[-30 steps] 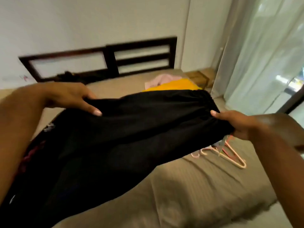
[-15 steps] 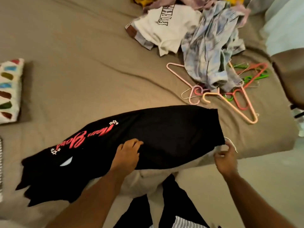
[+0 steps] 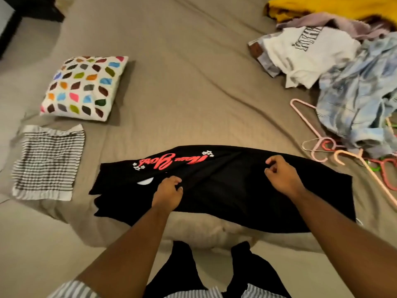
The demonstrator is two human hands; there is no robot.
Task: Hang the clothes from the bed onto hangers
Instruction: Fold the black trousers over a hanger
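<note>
A black garment [image 3: 236, 203] with red script lettering lies flat across the near edge of the bed [image 3: 193, 82]. My left hand [image 3: 167, 193] pinches its fabric near the middle, below the lettering. My right hand [image 3: 279, 175] sits further right on the garment with curled fingers gathering the cloth. Several plastic hangers lie at the right edge, among them a pink hanger [image 3: 300, 109] and a peach hanger [image 3: 374, 179]. Part of the hangers is hidden under a pale blue shirt [image 3: 354, 104].
A pile of clothes lies at the far right: a white printed shirt [image 3: 300, 54], a lilac piece and a yellow garment [image 3: 322, 5]. A leaf-patterned pillow [image 3: 86, 87] and a striped cloth [image 3: 47, 162] rest on the left. Bare sheet lies between them.
The black garment was held up stretched between both hands; now it lies on the bed. My view dropped to the mattress, and my right hand moved from the waistband end onto the cloth.
</note>
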